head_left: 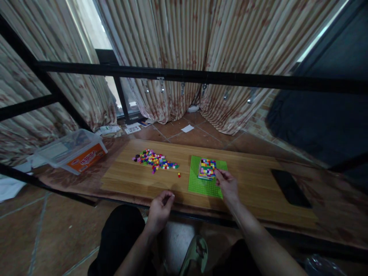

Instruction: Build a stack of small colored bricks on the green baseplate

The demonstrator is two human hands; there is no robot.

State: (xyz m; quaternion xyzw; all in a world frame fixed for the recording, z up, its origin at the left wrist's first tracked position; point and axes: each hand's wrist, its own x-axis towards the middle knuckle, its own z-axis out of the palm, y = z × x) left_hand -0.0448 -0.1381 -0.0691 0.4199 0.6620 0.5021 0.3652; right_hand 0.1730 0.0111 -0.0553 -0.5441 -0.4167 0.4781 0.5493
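Observation:
A multicoloured block of stacked toy bricks (207, 168) stands on a green studded baseplate (195, 184). My right hand (227, 184) is at the right side of that stack, thumb and fingertips pinched together against or just beside its edge. Whatever is between those fingertips is too small to make out. Over the front edge of the board, my left hand (161, 209) hovers with its fingers curled and thumb tip close to the index finger; I cannot see what it holds, if anything. A small red and yellow brick (179, 174) lies alone between the baseplate and a pile of loose bricks (153, 158).
The wooden board (126, 178) carries all of this, with a black phone-like slab (290, 188) at its right. A clear plastic box (74, 149) with an orange label sits to the left. Black metal bars (184, 74) run behind, before striped curtains (178, 38).

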